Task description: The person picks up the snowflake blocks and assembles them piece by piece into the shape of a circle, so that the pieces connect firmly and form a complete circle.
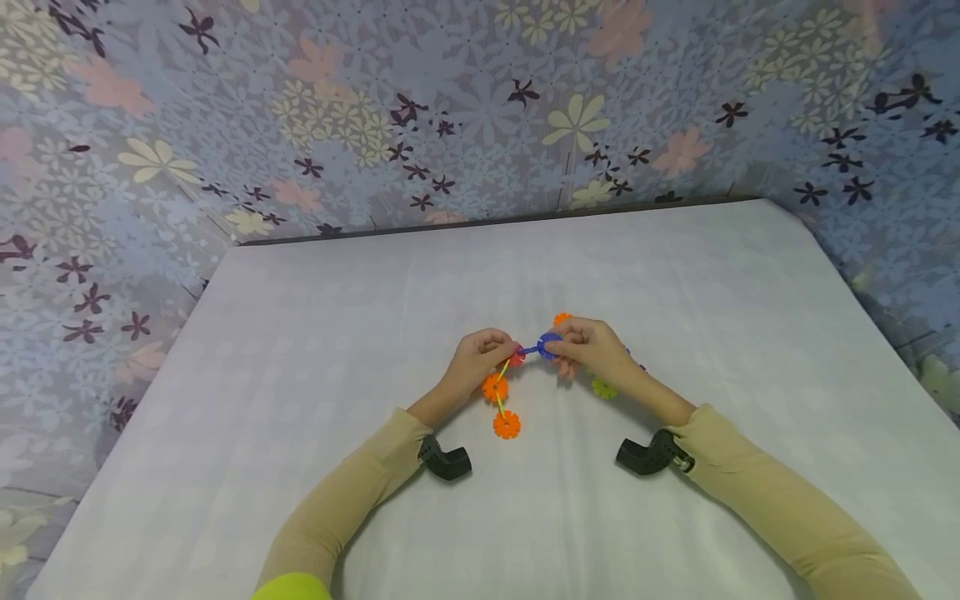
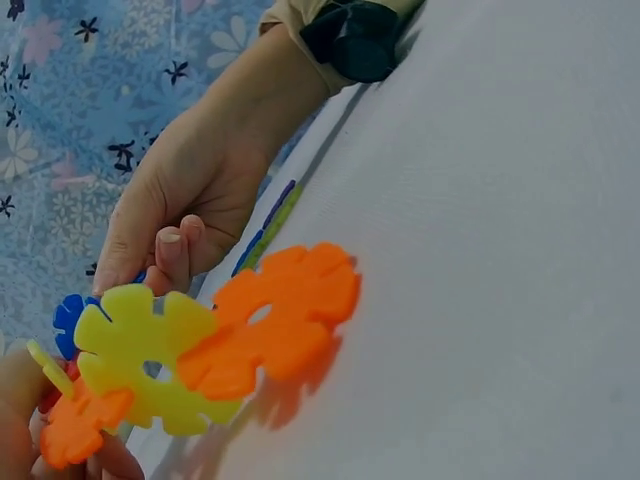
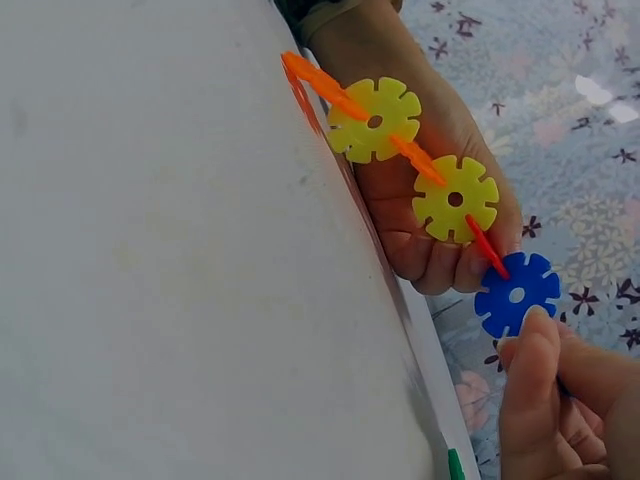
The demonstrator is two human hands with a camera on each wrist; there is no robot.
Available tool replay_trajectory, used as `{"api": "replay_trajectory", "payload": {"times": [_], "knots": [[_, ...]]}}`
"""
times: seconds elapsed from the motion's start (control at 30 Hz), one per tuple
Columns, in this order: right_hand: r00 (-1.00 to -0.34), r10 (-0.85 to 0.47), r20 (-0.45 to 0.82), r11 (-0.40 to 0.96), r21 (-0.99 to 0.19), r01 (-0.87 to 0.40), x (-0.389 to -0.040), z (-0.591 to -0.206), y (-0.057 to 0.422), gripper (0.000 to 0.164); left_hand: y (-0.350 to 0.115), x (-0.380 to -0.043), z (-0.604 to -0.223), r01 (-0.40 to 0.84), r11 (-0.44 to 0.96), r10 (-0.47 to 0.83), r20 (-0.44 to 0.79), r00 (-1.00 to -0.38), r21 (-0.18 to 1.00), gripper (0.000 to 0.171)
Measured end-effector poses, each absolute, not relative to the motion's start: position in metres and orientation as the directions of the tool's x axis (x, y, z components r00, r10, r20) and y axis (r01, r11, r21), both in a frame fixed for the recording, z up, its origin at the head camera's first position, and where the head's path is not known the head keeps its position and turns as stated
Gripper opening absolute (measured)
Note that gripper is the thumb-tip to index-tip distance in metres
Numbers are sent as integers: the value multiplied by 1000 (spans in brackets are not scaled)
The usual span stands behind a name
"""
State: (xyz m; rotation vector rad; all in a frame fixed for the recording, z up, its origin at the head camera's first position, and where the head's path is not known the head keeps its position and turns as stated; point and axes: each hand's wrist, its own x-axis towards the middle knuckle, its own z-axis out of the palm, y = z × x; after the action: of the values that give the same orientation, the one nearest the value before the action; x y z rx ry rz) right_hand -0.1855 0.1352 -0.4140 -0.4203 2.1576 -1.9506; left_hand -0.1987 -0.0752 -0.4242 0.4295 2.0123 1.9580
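Note:
My left hand [image 1: 476, 362] pinches a red notched plastic disc [image 1: 517, 356] at the end of a linked chain. From it hang yellow discs [image 3: 455, 199] alternating with orange discs [image 1: 495, 387], down to an orange disc [image 1: 507, 425] low over the table. A blue disc [image 3: 517, 296], edge-on in the head view, joins the red one. Facing my left hand, my right hand [image 1: 596, 350] pinches another blue disc [image 1: 550, 346] between thumb and fingers, close against the joined blue disc. Its far part is covered by the fingers.
On the white-covered table [image 1: 360, 333], an orange disc [image 1: 562, 319] shows behind my right hand. A yellow-green disc [image 1: 604, 388] lies beneath the right wrist, with small blue edges beside it. Black wrist mounts [image 1: 447, 461] jut from both sleeves. Flower-patterned cloth surrounds the table.

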Motion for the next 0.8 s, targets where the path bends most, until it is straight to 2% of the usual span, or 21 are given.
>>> {"api": "replay_trajectory", "payload": {"times": [0.3, 0.57, 0.8], "knots": [[-938, -339, 74, 60, -993, -100, -182, -418, 133, 13, -76, -198, -419, -24, -10, 464, -16, -885, 1000, 13], [-944, -317, 91, 138, -980, -141, -186, -413, 135, 15, -72, -186, -398, -58, -34, 434, -37, -900, 998, 9], [-930, -365, 47, 112, -989, -94, -185, -411, 138, 18, -71, -192, -411, -77, -1, 425, -69, -902, 997, 11]]}}
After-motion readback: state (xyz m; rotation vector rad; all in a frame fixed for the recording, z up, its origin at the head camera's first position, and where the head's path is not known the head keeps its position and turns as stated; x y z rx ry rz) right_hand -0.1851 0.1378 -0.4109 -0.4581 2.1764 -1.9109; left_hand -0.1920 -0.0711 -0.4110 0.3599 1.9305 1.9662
